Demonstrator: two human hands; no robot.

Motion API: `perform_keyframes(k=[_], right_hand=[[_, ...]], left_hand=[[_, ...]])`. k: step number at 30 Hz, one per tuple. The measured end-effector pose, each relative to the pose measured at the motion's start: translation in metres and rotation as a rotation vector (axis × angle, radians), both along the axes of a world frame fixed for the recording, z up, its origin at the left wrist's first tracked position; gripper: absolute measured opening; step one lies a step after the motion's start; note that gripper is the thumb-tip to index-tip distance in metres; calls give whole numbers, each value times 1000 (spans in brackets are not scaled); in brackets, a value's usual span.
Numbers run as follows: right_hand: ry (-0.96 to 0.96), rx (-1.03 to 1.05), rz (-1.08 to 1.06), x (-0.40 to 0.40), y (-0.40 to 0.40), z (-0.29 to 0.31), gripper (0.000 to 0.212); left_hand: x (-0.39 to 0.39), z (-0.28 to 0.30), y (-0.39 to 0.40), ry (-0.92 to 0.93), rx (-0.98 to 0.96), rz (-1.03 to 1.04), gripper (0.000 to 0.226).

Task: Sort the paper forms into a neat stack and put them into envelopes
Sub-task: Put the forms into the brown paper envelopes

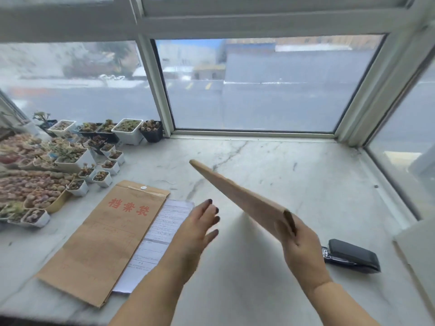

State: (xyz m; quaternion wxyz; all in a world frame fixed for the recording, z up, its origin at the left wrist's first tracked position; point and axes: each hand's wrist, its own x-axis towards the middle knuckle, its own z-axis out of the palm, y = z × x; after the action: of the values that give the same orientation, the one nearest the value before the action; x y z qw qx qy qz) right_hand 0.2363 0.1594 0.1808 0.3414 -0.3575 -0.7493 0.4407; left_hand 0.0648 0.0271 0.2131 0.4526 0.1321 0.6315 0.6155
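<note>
My right hand grips one end of a brown kraft envelope, held in the air and seen almost edge-on, its far end pointing up and left. My left hand hovers flat with fingers apart, just left of the raised envelope, holding nothing. On the marble sill lies a second brown envelope with red characters and a string clasp. White printed paper forms stick out from under its right side, partly hidden by my left forearm.
Many small pots of succulents crowd the left side of the marble sill. A black stapler lies to the right of my right hand. A pale board leans in at the right edge. Window glass encloses the back and right.
</note>
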Motion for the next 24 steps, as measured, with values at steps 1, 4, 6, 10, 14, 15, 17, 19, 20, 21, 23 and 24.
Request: perform_keyframes(k=[1,4,6,10,14,15,17,19,20,21,23,24], right_hand=[[55,-85,-48,-1,12,18,13],[258,-481,-45,6,47,61,15],[315,-713,-4,13,65,81,16],[274,-827,51,28,88,83,19],[-51,-781,138,49,88,29,25],[-156,-743,152,56,86,9,28],[-405,-550,143,74,84,-31,37],[-593,-309,33,92,87,-61,40],[-632,-224,-29,101,90,-70,39],[-701,-154,-88,112,97,-77,42],[-891,-11,-121,133,116,-88,60],[-1006,35,-122,144,128,-92,68]], left_hand=[[-2,0,-2,203,-95,11,78],[-7,-9,-13,497,-274,15,96],[-7,-14,-21,356,-238,-90,98],[3,-36,-34,23,-106,-303,72],[19,-84,-38,35,-152,-226,74],[25,-99,-35,32,-184,-201,75],[37,-132,-27,52,-257,-149,61],[47,-161,-19,132,-371,-64,38],[50,-172,-16,160,-429,-33,31],[52,-179,-12,185,-473,-24,28],[50,-188,-6,251,-524,-51,26],[48,-188,-4,286,-530,-71,24]])
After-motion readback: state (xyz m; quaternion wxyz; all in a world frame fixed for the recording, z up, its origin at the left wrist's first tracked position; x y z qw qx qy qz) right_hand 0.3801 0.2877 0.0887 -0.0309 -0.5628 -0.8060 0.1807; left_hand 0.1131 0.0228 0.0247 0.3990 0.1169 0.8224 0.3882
